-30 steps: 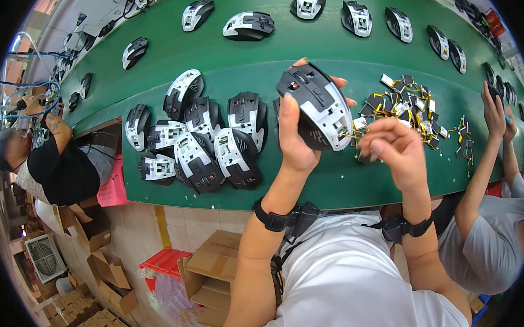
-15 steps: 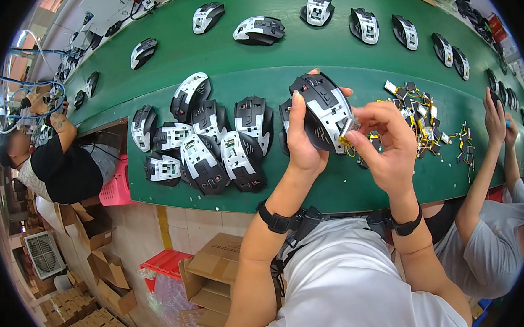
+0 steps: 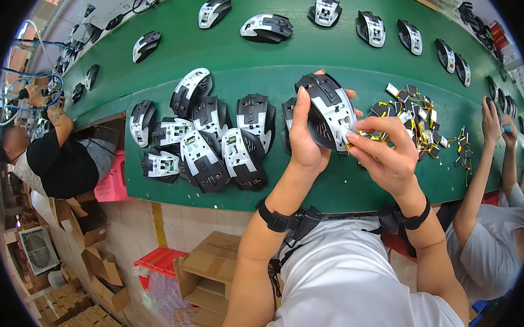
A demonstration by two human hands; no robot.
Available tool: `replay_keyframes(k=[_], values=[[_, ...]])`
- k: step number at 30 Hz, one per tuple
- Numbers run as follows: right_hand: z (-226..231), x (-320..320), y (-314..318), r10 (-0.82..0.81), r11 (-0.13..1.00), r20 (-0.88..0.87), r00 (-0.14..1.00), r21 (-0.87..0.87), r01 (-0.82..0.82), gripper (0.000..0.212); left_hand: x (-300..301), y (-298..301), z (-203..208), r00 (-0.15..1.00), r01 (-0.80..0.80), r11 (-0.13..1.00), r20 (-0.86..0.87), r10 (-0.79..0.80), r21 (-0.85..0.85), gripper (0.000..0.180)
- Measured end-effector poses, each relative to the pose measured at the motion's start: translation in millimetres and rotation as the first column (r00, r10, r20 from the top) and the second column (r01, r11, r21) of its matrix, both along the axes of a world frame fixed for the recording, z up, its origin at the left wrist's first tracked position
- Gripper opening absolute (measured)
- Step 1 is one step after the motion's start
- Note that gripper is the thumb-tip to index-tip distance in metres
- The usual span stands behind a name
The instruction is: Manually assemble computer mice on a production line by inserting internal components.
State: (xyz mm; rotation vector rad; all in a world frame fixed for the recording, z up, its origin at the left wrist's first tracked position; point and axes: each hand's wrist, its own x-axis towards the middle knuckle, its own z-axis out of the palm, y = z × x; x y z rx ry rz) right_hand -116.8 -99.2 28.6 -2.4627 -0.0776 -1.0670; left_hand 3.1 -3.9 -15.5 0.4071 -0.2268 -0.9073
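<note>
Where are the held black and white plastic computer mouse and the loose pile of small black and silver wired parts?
Held mouse (image 3: 332,110), head view: on its white top panel.
Wired parts pile (image 3: 423,119), head view: near its middle.

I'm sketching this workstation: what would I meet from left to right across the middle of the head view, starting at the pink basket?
Pink basket, clustered black-and-white computer mice, mouse in the left hand, heap of small yellow-wired parts, smaller wired cluster, co-worker's raised hands.
</note>
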Motion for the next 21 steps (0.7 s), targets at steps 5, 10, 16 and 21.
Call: replay_keyframes(k=[5,10,16,21], values=[[8.6,2.0,-3.3,0.060,0.880,-0.230,0.971,0.472,0.057,0.025,-0.2,0.9,6.3,0.992,0.015,0.995,0.121,-0.027,0.101,0.059],[6.6,-2.9,-10.7,0.016,0.899,-0.323,0.946,0.419,0.128,0.026,-9.0,-4.1,0.8,0.994,0.053,0.992,0.086,-0.064,0.118,0.059],[15.8,-20.0,-9.3,0.010,1.000,-0.190,0.982,0.021,-0.006,0.028,-8.6,-2.9,-4.2,0.984,0.095,0.989,0.138,-0.110,0.110,0.058],[5.0,-24.8,-9.0,-0.047,0.992,-0.144,0.988,0.113,0.063,0.022,-14.2,-6.9,-1.3,0.973,-0.030,0.991,0.229,-0.001,0.129,0.058]])
